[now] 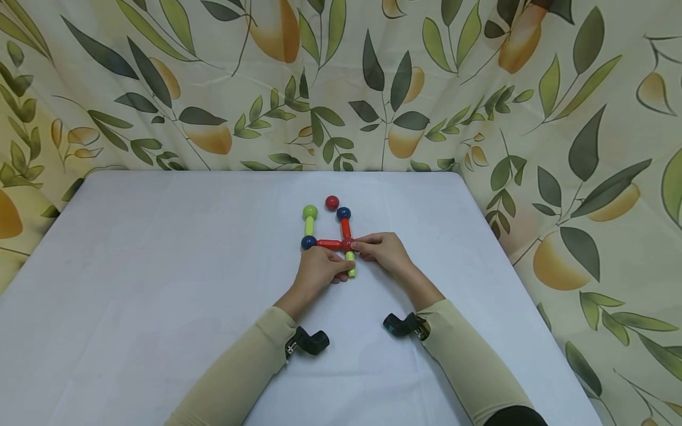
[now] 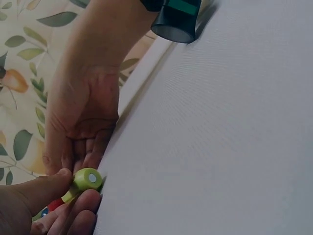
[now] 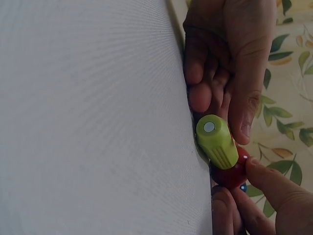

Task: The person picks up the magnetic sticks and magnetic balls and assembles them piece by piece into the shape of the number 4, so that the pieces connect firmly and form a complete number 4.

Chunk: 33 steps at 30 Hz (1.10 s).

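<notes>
My left hand [image 1: 315, 267] pinches a yellow-green magnetic rod [image 3: 220, 147] near its free end, between thumb and fingers. The rod's other end meets a red ball [image 1: 347, 244], which my right hand [image 1: 388, 251] holds between thumb and fingertips. From that ball a red rod [image 1: 346, 228] runs back to a blue ball [image 1: 343, 213]. Another red rod [image 1: 328, 244] goes left to a second blue ball [image 1: 308, 242], beside the left hand's knuckles. A green rod [image 1: 309, 226] and green ball [image 1: 310, 212] extend back from there. In the left wrist view, the held rod's silvery end [image 2: 92, 178] faces the camera.
A single red ball [image 1: 332, 203] lies apart behind the joined pieces. Everything rests on a white-covered table [image 1: 160, 266], with a leaf-and-fruit patterned cloth [image 1: 330, 89] behind it and at its sides. Each wrist wears a black camera [image 1: 311, 341].
</notes>
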### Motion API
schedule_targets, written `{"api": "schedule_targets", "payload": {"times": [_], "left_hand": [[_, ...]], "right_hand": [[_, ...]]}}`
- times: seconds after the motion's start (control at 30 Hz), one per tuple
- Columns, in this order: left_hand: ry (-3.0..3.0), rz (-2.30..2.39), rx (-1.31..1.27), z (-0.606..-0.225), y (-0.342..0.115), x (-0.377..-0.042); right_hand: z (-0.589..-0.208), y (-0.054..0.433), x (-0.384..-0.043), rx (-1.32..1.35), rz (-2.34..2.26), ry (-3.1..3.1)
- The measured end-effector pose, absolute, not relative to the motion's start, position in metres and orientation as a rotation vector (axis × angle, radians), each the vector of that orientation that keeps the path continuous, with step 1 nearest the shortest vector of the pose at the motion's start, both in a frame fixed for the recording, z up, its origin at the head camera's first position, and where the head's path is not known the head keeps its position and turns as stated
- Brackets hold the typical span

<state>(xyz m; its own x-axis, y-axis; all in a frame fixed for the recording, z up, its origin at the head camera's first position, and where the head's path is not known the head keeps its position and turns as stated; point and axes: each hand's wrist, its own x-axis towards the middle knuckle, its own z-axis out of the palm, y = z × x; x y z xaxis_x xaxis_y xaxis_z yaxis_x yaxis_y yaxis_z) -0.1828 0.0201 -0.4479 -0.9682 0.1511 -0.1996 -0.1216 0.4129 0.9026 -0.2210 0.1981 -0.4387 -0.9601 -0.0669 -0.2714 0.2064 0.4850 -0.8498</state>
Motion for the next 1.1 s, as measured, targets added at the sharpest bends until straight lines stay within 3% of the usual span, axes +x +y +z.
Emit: {"api": "schedule_targets", "payload": {"times": [0.2,0.43,0.63,1.1], "left_hand": [[2.373,1.520,-0.020,-0.438,0.008,-0.187],[2.376,1.640,-0.170,-0.411,-0.037,-0.206],[2.534,1.656,-0.250,-0.417,-0.070,-0.217],[2.616,1.661,-0.223,-0.452,-0.051,-0.208]], "right_hand": [[-0.438,0.199,-0.221,0.127,-1.445,2.477],[-0.438,0.197,-0.222,0.148,-1.436,2.457],[-0.438,0.197,-0.223,0.158,-1.430,2.458],[-0.437,0.198,-0.223,0.153,-1.415,2.463]]}}
